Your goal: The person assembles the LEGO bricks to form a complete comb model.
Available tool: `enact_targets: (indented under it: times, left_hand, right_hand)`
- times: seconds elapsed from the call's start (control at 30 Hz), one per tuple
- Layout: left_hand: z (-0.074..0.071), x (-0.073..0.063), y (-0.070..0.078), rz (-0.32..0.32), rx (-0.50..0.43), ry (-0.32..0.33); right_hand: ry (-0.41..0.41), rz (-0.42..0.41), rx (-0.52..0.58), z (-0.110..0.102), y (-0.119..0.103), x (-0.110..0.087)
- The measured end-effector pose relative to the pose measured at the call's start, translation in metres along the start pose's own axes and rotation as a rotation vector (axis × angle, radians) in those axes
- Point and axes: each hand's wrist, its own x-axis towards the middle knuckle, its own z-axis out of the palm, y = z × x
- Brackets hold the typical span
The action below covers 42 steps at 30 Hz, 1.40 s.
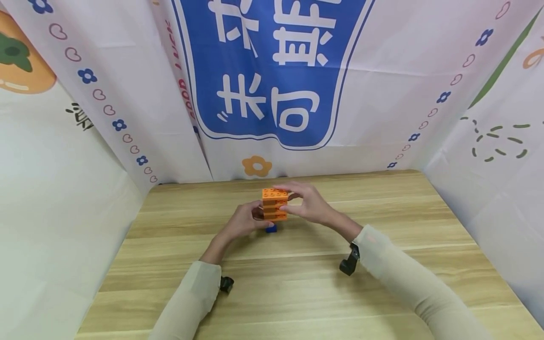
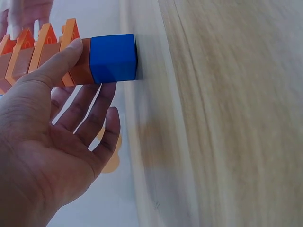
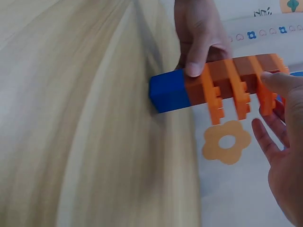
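A tower of toy building blocks stands upright on the table between the two hands. Its base is a blue block (image 3: 169, 91), and above that brown blocks (image 3: 219, 72) alternate with thin orange plates (image 1: 275, 194). These plates jut out to the right and show studs on top. My left hand (image 1: 244, 221) grips the tower low down, thumb across the lowest brown block and fingers behind it. Higher up, my right hand (image 1: 309, 204) pinches the plates from the right, with its thumb on the near side and fingers at the top.
The wood-grain table (image 1: 289, 293) runs back to a white printed cloth (image 1: 374, 118) that hangs close behind the tower. More cloth rises at the left and right. Each wrist wears a black camera (image 1: 350, 263) beside its sleeve.
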Motion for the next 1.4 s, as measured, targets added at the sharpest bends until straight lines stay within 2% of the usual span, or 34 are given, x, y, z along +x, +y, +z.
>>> enact_targets:
  times: [0.37,0.7,0.83,1.07,1.2,1.4]
  left_hand:
    - [0.002,0.003,-0.002,-0.007,-0.035,0.036]
    - [0.005,0.006,-0.004,-0.013,-0.108,0.078]
    - [0.006,0.009,-0.001,-0.010,-0.157,0.090]
    - [0.006,0.015,0.004,-0.024,-0.192,0.104]
    - [0.006,0.017,0.005,-0.048,-0.240,0.095]
    - [0.008,0.021,0.003,-0.085,-0.294,0.062]
  right_hand:
    - [0.050,0.025,0.041,0.011,0.019,-0.003]
    - [0.069,0.172,0.146,0.008,0.028,0.002]
    - [0.104,0.234,0.188,0.003,0.035,0.005]
    - [0.153,0.274,0.235,-0.004,0.045,0.013]
    - [0.139,0.298,0.256,-0.007,0.048,0.017]
    - [0.075,0.401,0.269,-0.011,0.054,0.021]
